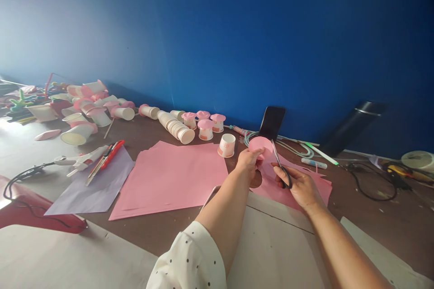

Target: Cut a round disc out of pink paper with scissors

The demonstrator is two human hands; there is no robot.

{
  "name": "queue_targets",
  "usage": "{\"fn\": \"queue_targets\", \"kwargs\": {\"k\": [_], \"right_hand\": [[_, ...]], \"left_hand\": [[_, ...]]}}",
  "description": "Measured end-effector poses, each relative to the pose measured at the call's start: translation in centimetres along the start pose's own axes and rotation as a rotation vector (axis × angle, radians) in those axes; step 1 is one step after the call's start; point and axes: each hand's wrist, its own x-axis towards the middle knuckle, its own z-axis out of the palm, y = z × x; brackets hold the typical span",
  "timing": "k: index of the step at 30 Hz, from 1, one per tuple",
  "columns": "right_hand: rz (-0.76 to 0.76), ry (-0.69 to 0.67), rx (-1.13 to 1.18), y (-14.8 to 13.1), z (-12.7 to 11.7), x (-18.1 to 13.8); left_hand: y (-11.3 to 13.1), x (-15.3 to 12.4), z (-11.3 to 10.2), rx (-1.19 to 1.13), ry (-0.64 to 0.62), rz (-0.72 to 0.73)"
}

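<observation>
Between the fingers of my left hand (250, 161) is a round pink paper disc (260, 145), held up over the table. My right hand (298, 185) grips a pair of scissors (284, 172) by the black handles. The blades point up and away, right beside the disc's right edge; whether they touch it I cannot tell. Below both hands lies a pink sheet (288, 194) with pieces cut out of it. A white paper cup (227, 145) stands just left of my left hand.
Stacked pink paper (172, 180) lies to the left, with a red utility knife (106, 159) and glue gun (81, 161) beyond. Several cups with pink tops (205, 129) and a nested cup stack (175, 127) stand behind. A phone (272, 122) and dark bottle (352, 128) lean against the wall.
</observation>
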Motion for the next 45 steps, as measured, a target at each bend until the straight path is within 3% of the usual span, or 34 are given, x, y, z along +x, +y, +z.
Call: {"fn": "queue_targets", "kwargs": {"k": [45], "right_hand": [[-0.024, 0.012, -0.034, -0.4, 0.2, -0.1]], "left_hand": [[0.0, -0.1, 0.0, 0.014, 0.001, -0.014]]}}
